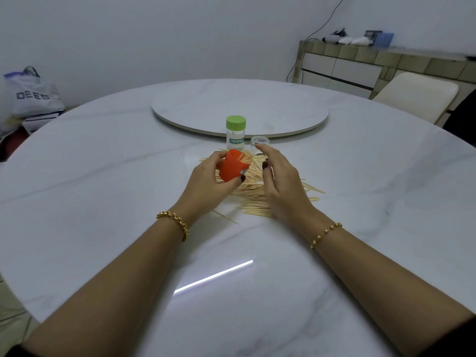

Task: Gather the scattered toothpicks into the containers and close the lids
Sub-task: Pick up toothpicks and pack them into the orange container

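- Bench (103, 176): round, white marble look, glossy; a light strip is reflected near the person.
- Jar (235, 132), green lid on, upright at mid-bench; turntable (239, 104) just behind it.
- Clear tub (259, 143) just right of the jar.
- Toothpicks (253, 191) piled in front of the jar.
- Left hand (206, 181) grips a tilted orange tub (231, 167) with picks sticking out, in front of the jar.
- Right hand (280, 181) over the pile, fingers loose, holding nothing.
- Far right of the jar: sideboard (347, 70), chair (417, 94). Far left: bag (31, 94).
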Demonstrator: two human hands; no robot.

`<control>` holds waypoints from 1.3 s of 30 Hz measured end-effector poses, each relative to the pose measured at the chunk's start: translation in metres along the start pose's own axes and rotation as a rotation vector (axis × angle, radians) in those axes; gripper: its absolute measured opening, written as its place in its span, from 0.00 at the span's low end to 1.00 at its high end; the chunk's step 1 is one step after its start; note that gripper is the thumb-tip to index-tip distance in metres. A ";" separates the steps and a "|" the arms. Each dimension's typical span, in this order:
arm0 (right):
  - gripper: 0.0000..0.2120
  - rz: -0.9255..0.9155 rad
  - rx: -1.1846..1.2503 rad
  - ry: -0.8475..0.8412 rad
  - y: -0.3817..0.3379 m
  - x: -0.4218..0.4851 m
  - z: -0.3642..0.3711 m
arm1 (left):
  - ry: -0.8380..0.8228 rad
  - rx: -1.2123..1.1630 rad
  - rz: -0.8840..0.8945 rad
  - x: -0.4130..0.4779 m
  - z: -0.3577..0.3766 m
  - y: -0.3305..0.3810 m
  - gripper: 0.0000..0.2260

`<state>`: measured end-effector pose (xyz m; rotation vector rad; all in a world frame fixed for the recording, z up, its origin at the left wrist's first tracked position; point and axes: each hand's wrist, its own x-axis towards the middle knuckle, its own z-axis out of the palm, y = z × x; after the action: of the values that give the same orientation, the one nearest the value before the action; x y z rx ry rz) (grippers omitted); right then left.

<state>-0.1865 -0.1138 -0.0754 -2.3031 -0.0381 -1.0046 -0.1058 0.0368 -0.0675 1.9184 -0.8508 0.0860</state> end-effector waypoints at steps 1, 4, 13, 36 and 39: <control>0.23 0.017 0.011 -0.030 -0.001 -0.001 0.001 | 0.006 -0.004 0.001 0.000 0.000 0.000 0.22; 0.25 0.008 0.011 -0.089 -0.002 -0.003 0.003 | 0.033 -0.012 -0.001 0.001 -0.001 -0.001 0.21; 0.22 0.031 -0.010 -0.031 0.003 -0.002 0.002 | 0.060 -0.035 -0.048 0.001 -0.002 -0.001 0.23; 0.12 -0.018 -0.012 0.207 -0.002 0.003 -0.005 | -0.067 0.090 0.093 -0.003 0.000 0.006 0.25; 0.20 0.089 0.088 0.038 -0.010 0.000 -0.003 | -0.052 0.037 0.069 -0.003 -0.001 0.006 0.23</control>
<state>-0.1907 -0.1074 -0.0685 -2.1859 0.0356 -0.9821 -0.1112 0.0375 -0.0632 1.9326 -0.9565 0.0949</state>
